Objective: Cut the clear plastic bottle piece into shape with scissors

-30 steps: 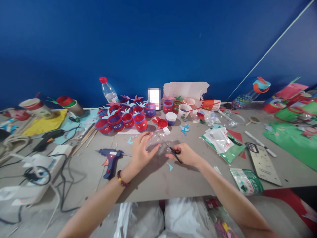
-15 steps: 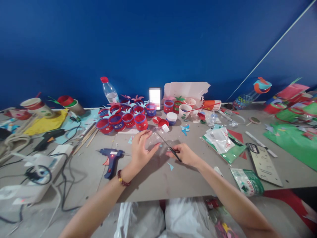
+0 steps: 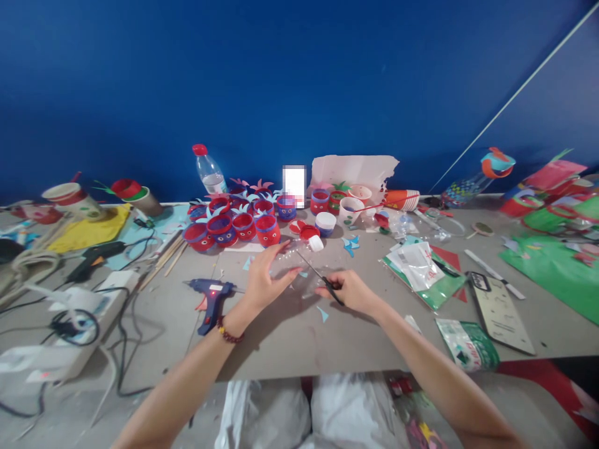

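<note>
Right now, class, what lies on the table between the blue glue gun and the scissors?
In the head view, the left hand lies between the glue gun and the scissors, which the right hand holds.

Bare arms — beaded bracelet (image 3: pixel 226 333), left.

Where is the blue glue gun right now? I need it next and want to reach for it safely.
In the head view the blue glue gun lies on the grey table, just left of the left hand and right of the tangled cables.
</note>
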Available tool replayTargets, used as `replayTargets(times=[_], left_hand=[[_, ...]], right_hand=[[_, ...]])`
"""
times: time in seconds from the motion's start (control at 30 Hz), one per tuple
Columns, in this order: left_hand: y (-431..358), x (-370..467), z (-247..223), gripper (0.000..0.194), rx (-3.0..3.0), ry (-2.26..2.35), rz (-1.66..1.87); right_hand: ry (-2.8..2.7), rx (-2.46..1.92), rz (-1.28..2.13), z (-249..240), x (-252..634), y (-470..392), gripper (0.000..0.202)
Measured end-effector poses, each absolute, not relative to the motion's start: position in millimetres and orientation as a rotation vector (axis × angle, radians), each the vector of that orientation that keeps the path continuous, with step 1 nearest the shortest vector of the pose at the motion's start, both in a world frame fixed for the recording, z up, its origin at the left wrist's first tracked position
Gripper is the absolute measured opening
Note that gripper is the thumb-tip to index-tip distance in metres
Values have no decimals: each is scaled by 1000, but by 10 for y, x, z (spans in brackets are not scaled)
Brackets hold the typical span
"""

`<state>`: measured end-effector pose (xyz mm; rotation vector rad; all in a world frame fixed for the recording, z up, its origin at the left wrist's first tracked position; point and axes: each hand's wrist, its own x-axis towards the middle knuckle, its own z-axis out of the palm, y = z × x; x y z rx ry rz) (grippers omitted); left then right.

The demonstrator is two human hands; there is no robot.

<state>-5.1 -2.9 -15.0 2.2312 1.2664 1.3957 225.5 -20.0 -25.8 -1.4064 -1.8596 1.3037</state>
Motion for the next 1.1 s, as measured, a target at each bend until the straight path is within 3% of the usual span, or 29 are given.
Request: replayTargets(times=[0.4,1.1], left_hand=[[-43,-17,-372,52,2381,1435,1460],[-83,-1,-256,53,2436,1436,1409]], right_hand=[[-1833,-1369,1363,-287,2227,-216,54],[-1907,-1397,1308,-170,2271,-222,55]])
